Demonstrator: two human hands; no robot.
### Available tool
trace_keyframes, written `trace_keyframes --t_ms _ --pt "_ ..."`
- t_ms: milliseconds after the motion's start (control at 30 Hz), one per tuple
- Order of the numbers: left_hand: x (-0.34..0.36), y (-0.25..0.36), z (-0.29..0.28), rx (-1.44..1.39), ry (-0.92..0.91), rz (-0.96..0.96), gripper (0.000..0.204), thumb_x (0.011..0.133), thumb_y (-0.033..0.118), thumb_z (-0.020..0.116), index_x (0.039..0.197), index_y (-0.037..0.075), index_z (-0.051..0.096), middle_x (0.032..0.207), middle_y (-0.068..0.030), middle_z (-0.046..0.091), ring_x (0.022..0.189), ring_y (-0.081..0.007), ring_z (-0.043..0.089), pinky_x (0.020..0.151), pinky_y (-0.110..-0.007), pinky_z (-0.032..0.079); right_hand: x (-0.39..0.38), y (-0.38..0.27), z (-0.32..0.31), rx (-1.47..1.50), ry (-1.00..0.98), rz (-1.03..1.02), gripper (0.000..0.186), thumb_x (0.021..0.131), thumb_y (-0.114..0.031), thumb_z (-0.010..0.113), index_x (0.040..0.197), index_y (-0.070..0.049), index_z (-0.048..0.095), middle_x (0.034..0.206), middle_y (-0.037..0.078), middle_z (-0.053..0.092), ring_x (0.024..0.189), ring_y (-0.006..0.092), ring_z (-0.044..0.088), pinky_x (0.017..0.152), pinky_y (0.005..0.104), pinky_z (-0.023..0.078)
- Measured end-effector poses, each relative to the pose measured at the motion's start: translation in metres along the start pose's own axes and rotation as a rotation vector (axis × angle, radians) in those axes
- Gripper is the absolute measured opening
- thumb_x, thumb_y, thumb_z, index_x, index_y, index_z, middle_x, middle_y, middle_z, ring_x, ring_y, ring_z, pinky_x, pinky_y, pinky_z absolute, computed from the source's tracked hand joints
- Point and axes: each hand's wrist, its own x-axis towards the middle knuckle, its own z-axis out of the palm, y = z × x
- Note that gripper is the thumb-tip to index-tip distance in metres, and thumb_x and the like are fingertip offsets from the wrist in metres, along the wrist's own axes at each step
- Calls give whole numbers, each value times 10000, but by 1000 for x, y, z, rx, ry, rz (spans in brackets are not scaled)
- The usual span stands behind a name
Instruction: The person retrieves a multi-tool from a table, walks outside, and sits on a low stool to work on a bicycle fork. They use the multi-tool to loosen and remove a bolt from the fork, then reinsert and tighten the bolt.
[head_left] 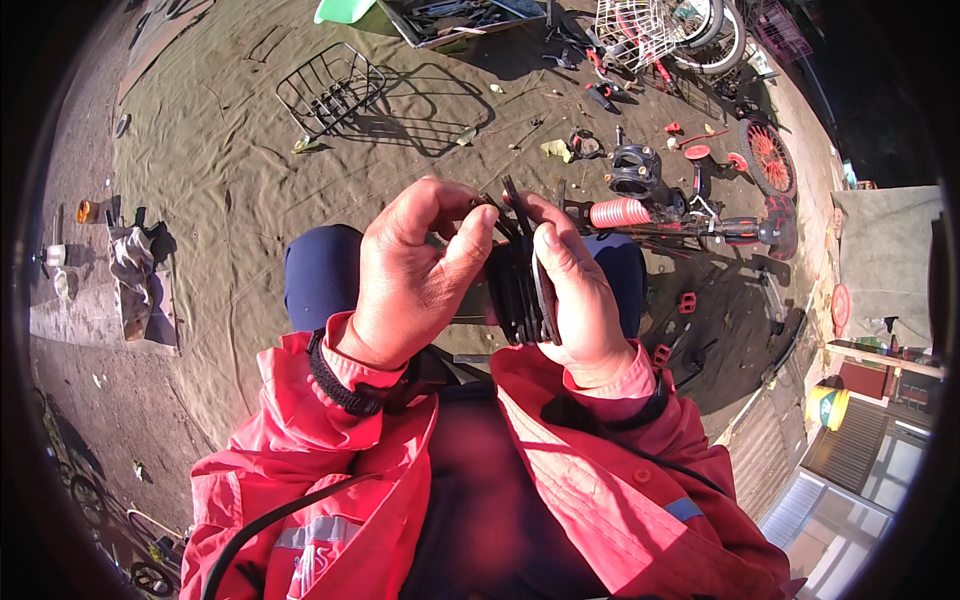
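Observation:
My left hand and my right hand are raised together in front of my chest, both closed on a stack of flat black ring-shaped parts. The right hand cups the stack from the right side. The left thumb and fingers pinch one thin black piece at the top of the stack. Red jacket sleeves cover both forearms, and a black band circles the left wrist. My knees in dark blue trousers show just behind the hands.
Beyond lies a tan tarp on the ground. On it are a black wire basket, a tool tray, a white wire basket, a small red-wheeled bicycle with a red ribbed grip, and scattered small parts.

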Motion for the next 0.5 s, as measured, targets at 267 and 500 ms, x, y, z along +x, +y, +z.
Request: trace_keyframes --t_ms 267,500 --pt "2 1 5 104 55 95 139 891 57 765 917 29 631 798 -26 637 695 -98 580 629 -257 494 1 5 -1 -84 -7 -54 514 1120 -329 455 1550 -60 371 1255 124 656 981 198 709 750 358 619" --pt "2 5 6 -96 13 -109 130 926 45 723 923 34 594 794 28 600 718 -30 550 632 -231 482 -1 14 3 -153 22 -98 506 1128 -246 450 1565 -13 341 1453 130 540 1341 206 528 1142 360 415"
